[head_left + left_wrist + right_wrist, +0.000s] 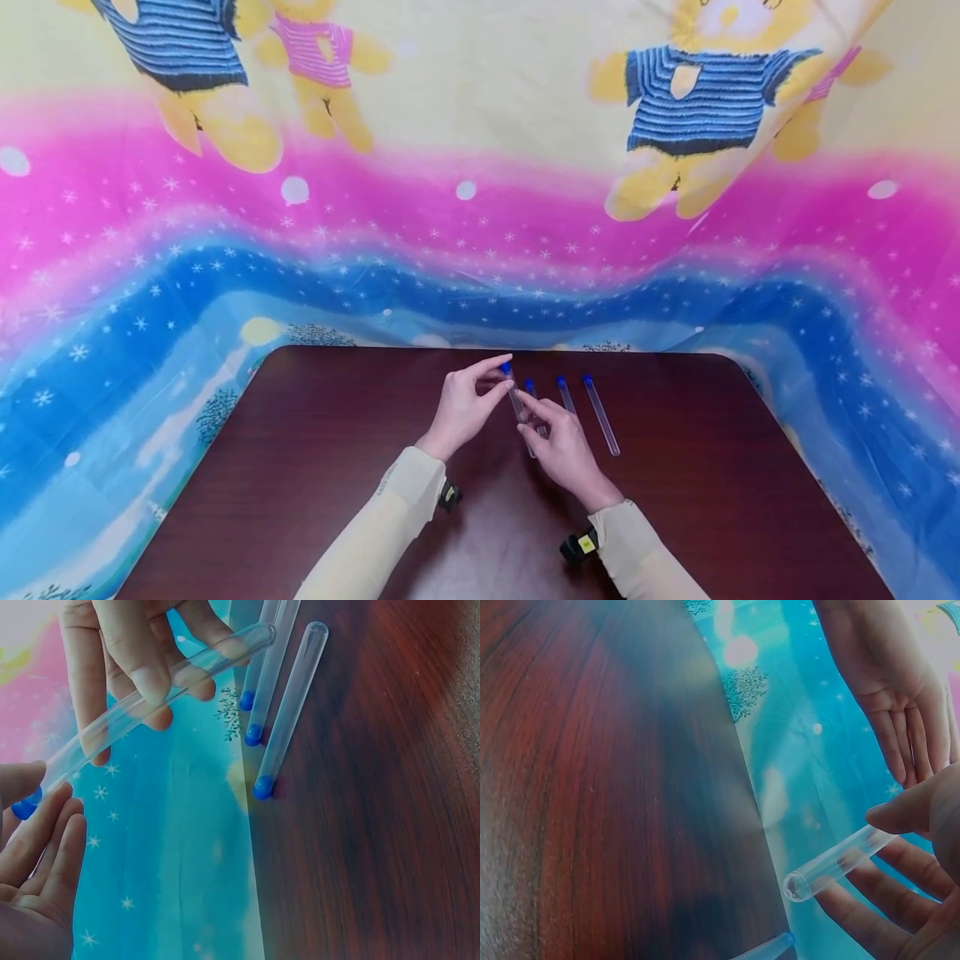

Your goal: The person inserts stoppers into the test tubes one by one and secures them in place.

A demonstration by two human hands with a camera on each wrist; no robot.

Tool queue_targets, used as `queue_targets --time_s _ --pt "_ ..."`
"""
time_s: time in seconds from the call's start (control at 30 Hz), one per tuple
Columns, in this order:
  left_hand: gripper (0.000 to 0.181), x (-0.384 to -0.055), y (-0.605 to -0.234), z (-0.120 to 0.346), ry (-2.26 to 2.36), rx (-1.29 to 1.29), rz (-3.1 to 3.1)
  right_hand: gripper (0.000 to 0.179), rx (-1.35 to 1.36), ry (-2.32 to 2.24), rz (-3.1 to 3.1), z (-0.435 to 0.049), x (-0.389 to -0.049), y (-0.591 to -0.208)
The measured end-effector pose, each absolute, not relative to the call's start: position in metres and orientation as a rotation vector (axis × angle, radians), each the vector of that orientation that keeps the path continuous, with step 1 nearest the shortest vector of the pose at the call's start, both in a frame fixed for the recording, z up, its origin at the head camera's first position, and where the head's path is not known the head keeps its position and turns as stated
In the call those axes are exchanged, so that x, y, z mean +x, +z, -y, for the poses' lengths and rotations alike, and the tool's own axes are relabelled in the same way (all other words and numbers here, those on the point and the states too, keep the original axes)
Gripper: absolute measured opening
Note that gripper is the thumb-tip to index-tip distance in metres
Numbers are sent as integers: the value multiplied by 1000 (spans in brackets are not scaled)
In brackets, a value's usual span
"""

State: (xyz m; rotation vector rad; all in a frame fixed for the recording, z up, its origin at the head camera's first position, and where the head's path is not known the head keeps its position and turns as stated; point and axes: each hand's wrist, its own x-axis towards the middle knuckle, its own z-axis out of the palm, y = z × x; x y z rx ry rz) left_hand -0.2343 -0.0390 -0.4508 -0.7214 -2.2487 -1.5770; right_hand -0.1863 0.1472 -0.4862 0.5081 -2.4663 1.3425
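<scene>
A clear test tube (112, 729) with a blue cap (27, 804) is held up between both hands. My left hand (465, 408) pinches its capped end between thumb and fingers. Further down the tube, my right hand (562, 446) grips the clear body, thumb on one side and fingers on the other. In the right wrist view the rounded end of the tube (799, 885) sticks out past the right fingers. The tube slants, and its inside looks see-through. Both hands are above the table's far half.
Three more blue-capped tubes lie side by side on the dark wooden table (315, 467), the rightmost tube (602, 417) in plain sight and the others partly behind the right hand. A patterned cloth (480, 242) hangs beyond the table's far edge.
</scene>
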Motion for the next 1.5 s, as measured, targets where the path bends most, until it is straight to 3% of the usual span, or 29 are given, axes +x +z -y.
queue_targets --time_s 0.43,0.77,1.5 --pt "44 -238 -446 44 -1538 -729 2302 54 505 1367 2485 -145 -189 -482" --pt "45 -241 -439 50 -1512 -693 2354 36 467 1341 2487 -140 -194 -479" --pt "41 -244 -432 43 -1527 -729 2338 44 555 1307 2448 -146 -192 -478"
